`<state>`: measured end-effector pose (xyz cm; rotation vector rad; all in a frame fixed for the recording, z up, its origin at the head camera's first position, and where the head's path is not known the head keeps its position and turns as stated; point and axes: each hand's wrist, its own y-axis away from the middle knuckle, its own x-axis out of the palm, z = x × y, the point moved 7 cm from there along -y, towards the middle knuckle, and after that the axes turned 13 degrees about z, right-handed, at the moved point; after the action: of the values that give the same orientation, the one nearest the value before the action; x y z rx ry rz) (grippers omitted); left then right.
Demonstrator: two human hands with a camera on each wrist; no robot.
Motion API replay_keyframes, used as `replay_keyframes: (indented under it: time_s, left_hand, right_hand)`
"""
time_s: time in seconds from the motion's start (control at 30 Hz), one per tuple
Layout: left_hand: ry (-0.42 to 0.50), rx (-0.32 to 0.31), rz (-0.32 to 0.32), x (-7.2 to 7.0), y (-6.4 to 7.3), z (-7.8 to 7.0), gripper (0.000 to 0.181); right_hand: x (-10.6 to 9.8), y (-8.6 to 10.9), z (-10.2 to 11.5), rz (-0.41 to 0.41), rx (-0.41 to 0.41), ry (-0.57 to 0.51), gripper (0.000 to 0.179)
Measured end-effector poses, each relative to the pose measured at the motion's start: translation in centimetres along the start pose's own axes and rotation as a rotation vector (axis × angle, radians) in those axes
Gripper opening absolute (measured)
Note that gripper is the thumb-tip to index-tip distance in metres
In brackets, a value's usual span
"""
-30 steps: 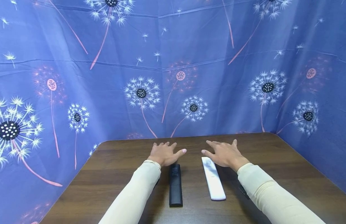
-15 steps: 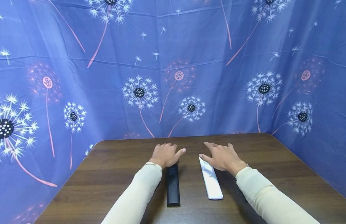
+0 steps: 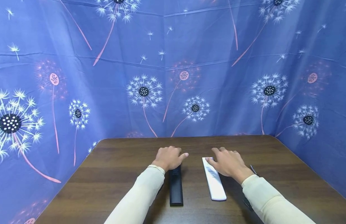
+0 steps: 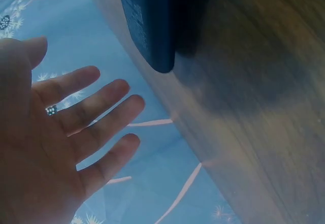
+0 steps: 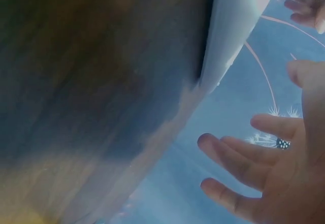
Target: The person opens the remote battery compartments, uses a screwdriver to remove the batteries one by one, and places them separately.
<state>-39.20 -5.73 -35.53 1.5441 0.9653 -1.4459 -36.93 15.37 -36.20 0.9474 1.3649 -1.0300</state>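
Two remote controls lie lengthwise on the wooden table [image 3: 128, 174]. The black remote [image 3: 176, 189] is on the left, with faint print near its far end. To its right the white remote [image 3: 216, 186] lies slightly slanted. Above the black remote's far end hovers my left hand [image 3: 169, 158], partly hiding it; in the left wrist view the fingers [image 4: 104, 102] are spread and apart from it. My right hand [image 3: 227, 161] hovers beside the white remote's far end, the thumb over it. In the right wrist view its fingers [image 5: 238, 168] are loosely extended and hold nothing.
A blue curtain [image 3: 161, 77] with dandelion prints hangs behind the table's far edge and along the sides. Dark wrist-camera parts [image 3: 247, 202] show beside the right sleeve [image 3: 273, 202]. The left sleeve [image 3: 136, 196] comes in from the bottom.
Both hands have come slightly lower and nearer in the head view, their fingers appearing more bent down. The head view has shifted a little. Both remotes stay in place on the table.
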Motion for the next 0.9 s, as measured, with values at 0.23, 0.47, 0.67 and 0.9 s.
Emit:
replay_keyframes:
  time_s: [0.23, 0.47, 0.67, 0.9]
  left_hand:
    - [-0.020, 0.016, -0.008, 0.7, -0.2, -1.2, 0.054]
    - [-0.031, 0.050, -0.027, 1.2, 0.2, -2.3, 0.045]
    - [-0.013, 0.075, -0.010, 1.0, 0.6, -3.4, 0.042]
    - [-0.009, 0.099, -0.024, 1.2, 0.6, -4.2, 0.041]
  right_hand:
    - [0.5, 0.7, -0.1, 0.010, 0.005, -0.009, 0.062]
    - [0.0, 1.5, 0.7, -0.006, 0.014, 0.003, 0.052]
    - [0.3, 1.9, 1.1, 0.010, 0.057, 0.004, 0.050]
    - [0.4, 2.2, 1.4, 0.046, 0.072, 0.011, 0.050]
